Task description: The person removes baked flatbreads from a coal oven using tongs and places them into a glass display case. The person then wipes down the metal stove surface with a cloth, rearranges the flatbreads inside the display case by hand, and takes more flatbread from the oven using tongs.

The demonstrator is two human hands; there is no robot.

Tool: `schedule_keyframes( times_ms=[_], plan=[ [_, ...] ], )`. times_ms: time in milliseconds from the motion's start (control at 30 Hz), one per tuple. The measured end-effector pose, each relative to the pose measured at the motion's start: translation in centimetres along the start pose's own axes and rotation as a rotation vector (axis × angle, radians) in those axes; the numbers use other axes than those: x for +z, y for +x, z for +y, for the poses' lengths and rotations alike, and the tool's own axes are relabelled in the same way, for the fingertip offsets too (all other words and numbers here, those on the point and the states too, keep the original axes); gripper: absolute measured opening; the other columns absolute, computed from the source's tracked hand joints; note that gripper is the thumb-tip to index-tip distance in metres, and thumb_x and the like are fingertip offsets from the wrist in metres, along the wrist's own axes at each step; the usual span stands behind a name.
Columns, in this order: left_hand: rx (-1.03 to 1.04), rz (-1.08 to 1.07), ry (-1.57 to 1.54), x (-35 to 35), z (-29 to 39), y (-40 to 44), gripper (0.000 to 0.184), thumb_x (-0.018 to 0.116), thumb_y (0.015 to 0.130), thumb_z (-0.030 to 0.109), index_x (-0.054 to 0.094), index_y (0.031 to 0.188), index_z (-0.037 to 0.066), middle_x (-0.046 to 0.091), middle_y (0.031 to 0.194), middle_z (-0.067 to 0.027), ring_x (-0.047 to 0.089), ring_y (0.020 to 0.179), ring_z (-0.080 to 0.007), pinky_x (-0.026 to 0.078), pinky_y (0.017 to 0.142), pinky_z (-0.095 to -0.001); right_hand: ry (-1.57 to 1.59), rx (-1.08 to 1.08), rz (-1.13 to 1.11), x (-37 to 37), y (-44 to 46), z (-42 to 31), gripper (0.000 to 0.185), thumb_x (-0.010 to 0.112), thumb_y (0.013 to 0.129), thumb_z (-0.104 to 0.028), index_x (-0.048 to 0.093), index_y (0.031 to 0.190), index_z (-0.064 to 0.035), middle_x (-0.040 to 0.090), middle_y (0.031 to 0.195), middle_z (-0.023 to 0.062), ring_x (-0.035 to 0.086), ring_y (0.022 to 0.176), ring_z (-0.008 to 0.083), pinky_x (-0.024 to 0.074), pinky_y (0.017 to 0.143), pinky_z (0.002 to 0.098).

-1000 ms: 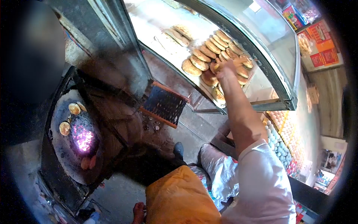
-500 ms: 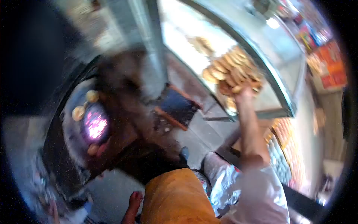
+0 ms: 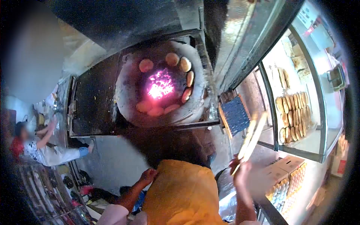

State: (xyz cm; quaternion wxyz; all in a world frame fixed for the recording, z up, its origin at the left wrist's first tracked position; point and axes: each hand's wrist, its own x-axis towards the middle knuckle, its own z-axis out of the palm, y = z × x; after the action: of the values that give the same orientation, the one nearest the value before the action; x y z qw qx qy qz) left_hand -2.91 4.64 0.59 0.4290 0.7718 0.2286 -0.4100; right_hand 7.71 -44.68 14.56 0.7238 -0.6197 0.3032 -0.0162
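Strips (image 3: 255,135), blurred, are clamped by their lower ends in the right hand (image 3: 242,170) at four o'clock, the left hand (image 3: 148,176) curls at seven, hold unclear, and breads (image 3: 185,64) ring embers (image 3: 161,85) at eleven, likely for heat.

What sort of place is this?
Probably a small bakery or bread shop: round breads sit around glowing coals inside an oven, and rows of browned breads fill part of a display case.

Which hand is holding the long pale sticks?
The right hand: the long pale sticks slant up from its grip. The left hand, curled beside the orange cloth, has none of them.
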Motion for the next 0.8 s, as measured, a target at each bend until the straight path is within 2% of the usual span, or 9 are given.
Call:
schedule_keyframes(
  times_ms=[200,233,333,400,467,567,633,700,800],
  plan=[
    [-0.077,-0.046,0.225,-7.8,-5.9,6.5,0.042,0.059,0.098,0.045,0.063,0.115,0.007,0.065,0.112,-0.0131,0.063,0.101,-0.0219,0.051,0.089,-0.0375,-0.112,0.021,-0.241,12.2,-8.5,0.1,0.057,0.066,0.091,-0.034,0.045,0.132,-0.0001,0.058,0.089,0.0041,0.054,0.069,0.0106,0.0459,0.057,0.0245],
    [-0.024,-0.003,0.139,-10.8,0.9,2.8,0.039,0.06,0.098,0.041,0.063,0.117,0.007,0.065,0.11,-0.0118,0.063,0.1,-0.0224,0.052,0.086,-0.0375,-0.098,0.059,-0.267,12.6,-9.3,1.7,0.072,0.066,0.089,-0.014,0.029,0.149,-0.0004,0.059,0.114,0.0098,0.059,0.092,0.0133,0.0509,0.077,0.027],
    [-0.06,0.025,-0.324,-13.8,-6.5,5.6,0.04,0.062,0.097,0.04,0.062,0.118,0.006,0.064,0.108,-0.0106,0.063,0.097,-0.0232,0.054,0.081,-0.0374,-0.375,0.028,-0.271,15.6,-9.6,5.0,0.066,0.073,0.087,-0.019,0.04,0.141,0.0012,0.06,0.118,0.0123,0.06,0.106,0.0192,0.0512,0.086,0.0308],
    [-0.138,-0.013,-0.485,-16.9,-8.6,6.7,0.041,0.063,0.097,0.039,0.061,0.118,0.005,0.063,0.107,-0.0097,0.064,0.095,-0.0234,0.054,0.077,-0.0376,-0.615,0.02,-0.337,18.2,-9.7,3.6,0.057,0.076,0.086,-0.025,0.052,0.13,0.0013,0.066,0.107,0.0127,0.064,0.085,0.0192,0.0542,0.072,0.0346],
    [-0.357,0.047,-0.573,-18.3,-10.0,6.0,0.036,0.061,0.098,0.035,0.061,0.114,0.002,0.063,0.102,-0.0087,0.063,0.086,-0.0203,0.053,0.067,-0.0358,-0.731,0.128,-0.48,20.6,-9.5,1.2,0.06,0.077,0.085,-0.025,0.051,0.131,0.0015,0.066,0.109,0.0158,0.065,0.082,0.0221,0.0538,0.07,0.0351],
    [-0.295,-0.118,-0.898,-17.9,-20.5,7.1,0.027,0.058,0.1,0.028,0.06,0.105,0.002,0.063,0.094,-0.0091,0.062,0.076,-0.0185,0.051,0.059,-0.0342,-0.871,0.069,-0.537,24.9,-8.2,-4.3,0.064,0.079,0.083,-0.028,0.05,0.134,-0.0008,0.066,0.109,0.0162,0.067,0.084,0.0257,0.0551,0.071,0.0377],
    [-0.117,-0.185,-0.639,-16.2,-22.9,6.9,0.025,0.056,0.101,0.027,0.06,0.101,0.002,0.063,0.091,-0.0091,0.062,0.074,-0.0181,0.05,0.058,-0.0331,-1.102,-0.168,-0.616,25.7,-6.2,-5.2,0.064,0.079,0.082,-0.027,0.051,0.134,-0.0026,0.065,0.113,0.016,0.067,0.086,0.0256,0.0558,0.072,0.0399],
    [0.136,-0.144,-0.189,-15.4,-23.3,6.4,0.024,0.054,0.101,0.026,0.059,0.097,0.003,0.062,0.087,-0.0089,0.06,0.072,-0.0177,0.049,0.057,-0.0323,-0.949,-0.095,-0.558,25.0,-2.8,-4.9,0.059,0.077,0.084,-0.031,0.055,0.131,-0.0038,0.065,0.11,0.0182,0.067,0.084,0.0263,0.0555,0.07,0.0397],
    [0.056,-0.124,-0.144,-15.3,-21.2,5.2,0.024,0.052,0.102,0.025,0.058,0.097,0.003,0.059,0.084,-0.008,0.056,0.07,-0.0178,0.049,0.058,-0.033,-1.026,-0.239,-0.469,25.6,3.1,-7.1,0.057,0.074,0.085,-0.039,0.058,0.129,-0.0087,0.067,0.097,0.0186,0.067,0.076,0.0274,0.0543,0.062,0.0412]
  ],
)
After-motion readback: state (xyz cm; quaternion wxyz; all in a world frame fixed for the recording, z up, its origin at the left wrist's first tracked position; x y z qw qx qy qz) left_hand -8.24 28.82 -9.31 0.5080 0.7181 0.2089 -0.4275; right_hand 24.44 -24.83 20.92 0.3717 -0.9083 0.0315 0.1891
